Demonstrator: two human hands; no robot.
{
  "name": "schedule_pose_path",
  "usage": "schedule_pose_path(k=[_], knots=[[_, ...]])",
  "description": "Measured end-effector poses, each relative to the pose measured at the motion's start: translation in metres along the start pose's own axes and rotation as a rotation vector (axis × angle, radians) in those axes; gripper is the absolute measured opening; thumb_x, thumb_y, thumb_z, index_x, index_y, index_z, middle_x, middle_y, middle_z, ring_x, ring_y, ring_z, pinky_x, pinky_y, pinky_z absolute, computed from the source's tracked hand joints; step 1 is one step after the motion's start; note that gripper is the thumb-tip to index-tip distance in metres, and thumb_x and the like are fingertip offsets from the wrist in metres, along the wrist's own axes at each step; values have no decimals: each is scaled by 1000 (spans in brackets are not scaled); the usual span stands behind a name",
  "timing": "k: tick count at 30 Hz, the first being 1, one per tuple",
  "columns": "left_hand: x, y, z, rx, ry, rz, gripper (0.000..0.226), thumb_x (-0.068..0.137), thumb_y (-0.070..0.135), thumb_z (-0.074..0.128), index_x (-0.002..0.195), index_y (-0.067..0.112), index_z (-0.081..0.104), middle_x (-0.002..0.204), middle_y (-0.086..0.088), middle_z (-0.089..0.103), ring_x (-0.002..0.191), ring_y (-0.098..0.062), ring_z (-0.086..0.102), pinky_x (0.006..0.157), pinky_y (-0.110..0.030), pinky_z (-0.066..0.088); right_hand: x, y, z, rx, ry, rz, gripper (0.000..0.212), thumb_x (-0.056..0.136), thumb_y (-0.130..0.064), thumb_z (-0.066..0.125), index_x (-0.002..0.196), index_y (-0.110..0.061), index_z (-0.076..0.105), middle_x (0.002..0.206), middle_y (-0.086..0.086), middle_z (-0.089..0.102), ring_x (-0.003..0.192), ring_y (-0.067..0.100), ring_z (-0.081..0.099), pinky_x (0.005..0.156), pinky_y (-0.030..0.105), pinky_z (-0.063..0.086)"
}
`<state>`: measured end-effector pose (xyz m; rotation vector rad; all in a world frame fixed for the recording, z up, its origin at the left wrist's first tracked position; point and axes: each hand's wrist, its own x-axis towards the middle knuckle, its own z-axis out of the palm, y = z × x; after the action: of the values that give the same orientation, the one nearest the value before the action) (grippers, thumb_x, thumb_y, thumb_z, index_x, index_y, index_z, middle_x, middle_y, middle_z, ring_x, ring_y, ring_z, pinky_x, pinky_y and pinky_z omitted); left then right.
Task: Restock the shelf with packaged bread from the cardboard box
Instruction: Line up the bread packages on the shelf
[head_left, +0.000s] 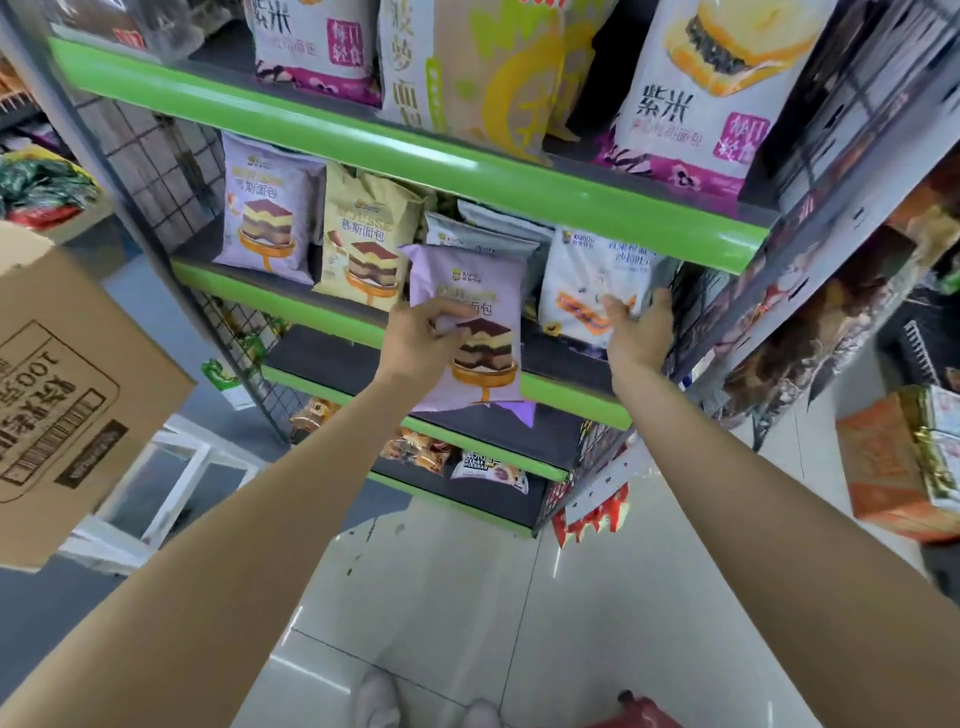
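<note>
Purple bread pack (470, 332) | left hand (415, 340) grips | right hand (636, 332) seemingly holds white pack (587, 286)

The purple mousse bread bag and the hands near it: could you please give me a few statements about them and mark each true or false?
1. The left hand holds the purple mousse bread bag. True.
2. The right hand hangs idle beside the shelf. False: it touches the white bread bag on the shelf.
3. The cardboard box is at the left. True.
4. The shelf edges are red. False: they are green.
</note>
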<state>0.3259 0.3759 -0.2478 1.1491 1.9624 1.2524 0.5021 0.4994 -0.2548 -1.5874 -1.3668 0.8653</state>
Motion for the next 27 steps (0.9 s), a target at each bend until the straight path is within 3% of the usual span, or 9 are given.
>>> schedule_pose_path(k=[3, 6, 10, 13, 16, 19, 22, 24, 27], knots=[[0, 8, 7, -162, -44, -5, 22, 88, -1, 59, 108, 7, 67, 105, 2, 61, 96, -13, 59, 62, -1, 45, 22, 12, 6, -269, 16, -18, 58, 92, -17, 59, 140, 2, 32, 139, 22, 46, 126, 34, 47, 99, 36, 37], [0, 11, 16, -262, -100, -5, 22, 89, -2, 58, 107, 8, 66, 111, 0, 59, 102, -15, 58, 60, 0, 45, 22, 20, 12, -478, 90, 68, 57, 94, -9, 52, 143, -2, 24, 140, 25, 35, 129, 37, 37, 99, 40, 37], [4, 17, 26, -300, -157, -23, 32, 86, -9, 56, 110, 10, 67, 114, 4, 56, 107, -13, 54, 68, -3, 48, 8, 26, 19, -648, 214, -133, 67, 87, 5, 52, 145, -7, 21, 137, 21, 33, 122, 34, 36, 93, 36, 37], [6, 23, 30, -303, -199, -26, 50, 78, -19, 49, 113, 12, 66, 117, 6, 53, 94, 2, 59, 69, -5, 50, -5, 28, 7, -496, 189, -250, 66, 86, -1, 59, 143, -11, 29, 133, 19, 37, 116, 30, 40, 93, 31, 34], [11, 28, 38, -342, -254, -20, 56, 75, -18, 47, 115, 16, 64, 127, 2, 49, 94, -6, 64, 65, -9, 51, -24, 18, -13, -57, -265, -107, 39, 97, -29, 49, 131, -11, 44, 125, 7, 53, 108, 19, 52, 90, 24, 37], [14, 32, 55, -303, -336, 104, 66, 73, -12, 50, 133, 16, 50, 137, 2, 44, 96, -10, 54, 70, -14, 51, -26, 20, -22, 98, -567, -55, 39, 89, -20, 63, 124, -7, 52, 115, 6, 64, 104, 19, 62, 90, 26, 50], [22, 28, 75, -143, -392, 145, 97, 79, -19, 53, 152, 20, 4, 108, -6, 55, 71, -18, 55, 53, -17, 44, -19, 38, -23, 91, -393, 33, 54, 76, -9, 76, 123, 0, 49, 116, 14, 65, 102, 26, 64, 91, 40, 53], [27, 26, 88, -3, -360, 65, 103, 82, -13, 58, 151, 21, -10, 88, -8, 55, 58, -16, 49, 57, -27, 41, -16, 55, -23, 47, -304, 34, 64, 74, -15, 78, 126, -3, 43, 119, 11, 63, 108, 29, 61, 95, 49, 48], [35, 30, 103, 226, -373, -49, 85, 84, 3, 65, 150, 13, 12, 113, -16, 57, 98, -29, 58, 81, -31, 43, -9, 60, -20, 21, -241, -20, 64, 78, -10, 73, 132, -4, 39, 125, 10, 60, 113, 26, 57, 96, 41, 47]])
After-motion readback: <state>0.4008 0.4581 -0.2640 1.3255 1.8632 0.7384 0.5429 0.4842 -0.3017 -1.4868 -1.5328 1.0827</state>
